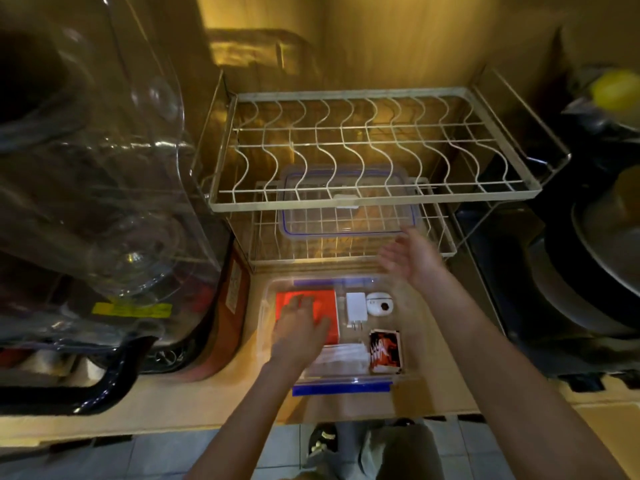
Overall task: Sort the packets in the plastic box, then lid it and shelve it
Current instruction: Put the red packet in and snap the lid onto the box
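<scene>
A clear plastic box (408, 344) with blue latches sits uncovered on the tabletop (194, 403), close to its front edge, seen from above. Inside, an orange packet (332, 306) lies at the left, a white charger plug (356, 308) and a small round white case (380, 304) lie at the back, a dark red-and-black packet (386, 350) stands at the front right, and pale flat packets (346, 356) lie at the front.

The left hand (300, 329) rests flat on the orange packet, fingers spread, grasping nothing, seemingly pressing it into place. The right hand (412, 258) is raised, empty and slack, above the back of the box, reaching toward the clear lid (349, 221) with a blue seal, which lies on the lower tier of a wire rack (377, 202) just behind the box. It looks as if sorting is nearly finished and lidding comes next.

The rack's upper tier overhangs the lid, so it would have to slide out forward. A large clear bag of items (104, 202) crowds the left; dark pans (595, 271) fill the right.
</scene>
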Tool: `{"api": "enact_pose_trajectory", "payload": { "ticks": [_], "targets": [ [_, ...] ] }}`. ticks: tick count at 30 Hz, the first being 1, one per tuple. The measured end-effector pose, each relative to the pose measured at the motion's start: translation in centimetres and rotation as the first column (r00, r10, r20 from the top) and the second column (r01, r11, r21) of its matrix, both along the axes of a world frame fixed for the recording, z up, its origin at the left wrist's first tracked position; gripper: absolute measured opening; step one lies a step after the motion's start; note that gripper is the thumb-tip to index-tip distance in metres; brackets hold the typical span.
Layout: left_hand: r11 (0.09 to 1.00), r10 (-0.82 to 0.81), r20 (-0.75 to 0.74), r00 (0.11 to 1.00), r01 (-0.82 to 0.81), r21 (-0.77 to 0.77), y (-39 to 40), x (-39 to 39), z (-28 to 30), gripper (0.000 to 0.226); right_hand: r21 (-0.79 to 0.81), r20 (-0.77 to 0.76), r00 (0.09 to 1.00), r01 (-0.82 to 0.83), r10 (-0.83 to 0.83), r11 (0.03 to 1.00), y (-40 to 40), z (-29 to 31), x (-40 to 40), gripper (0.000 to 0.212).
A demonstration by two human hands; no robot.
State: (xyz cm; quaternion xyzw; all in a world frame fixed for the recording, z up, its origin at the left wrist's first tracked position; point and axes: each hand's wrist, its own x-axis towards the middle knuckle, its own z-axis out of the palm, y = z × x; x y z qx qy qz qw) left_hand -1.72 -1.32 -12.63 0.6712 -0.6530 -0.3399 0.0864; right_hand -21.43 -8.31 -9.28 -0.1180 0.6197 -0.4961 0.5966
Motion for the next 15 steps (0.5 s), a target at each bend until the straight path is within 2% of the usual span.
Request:
{"api": "enact_pose_trajectory", "payload": {
  "ticks": [2, 3, 7, 10, 12, 15],
  "targets": [
    [0.992, 0.113, -0.150, 0.982, -0.104, 0.066, -2.4, -0.1, 1.5, 0.038, 0.063, 0.050, 0.999, -0.003, 0.000, 0.998, -1.2, -0.3, -0.9, 0.048],
    [0.991, 0.121, -0.156, 0.980, -0.109, 0.080, -3.5, 0.0, 1.9, 0.042, 0.091, 0.050, 0.999, -0.005, 0.001, 0.996, -1.6, -0.3, -1.2, 0.047],
    [0.989, 0.054, 0.018, 0.998, -0.056, 0.139, -5.7, 0.6, 2.3, 0.042, 0.088, 0.065, 0.998, -0.015, 0.010, 0.996, -2.7, -0.4, -1.8, 0.039],
    [0.990, -0.018, 0.128, 0.992, 0.000, 0.140, -5.3, 1.1, 1.8, 0.055, 0.089, 0.022, 1.000, -0.001, -0.001, 0.996, -3.1, -0.5, -2.2, 0.029],
    [0.989, -0.015, 0.184, 0.983, -0.012, 0.146, -5.0, 1.4, 1.2, 0.049, 0.088, 0.025, 1.000, 0.006, -0.008, 0.996, -2.8, -0.3, -2.5, 0.015],
    [0.991, -0.037, 0.231, 0.972, 0.006, 0.133, -4.9, 1.6, 0.5, 0.043, 0.052, 0.104, 0.993, 0.047, -0.052, 0.998, -1.8, 0.2, -2.6, 0.016]
  ]
}}
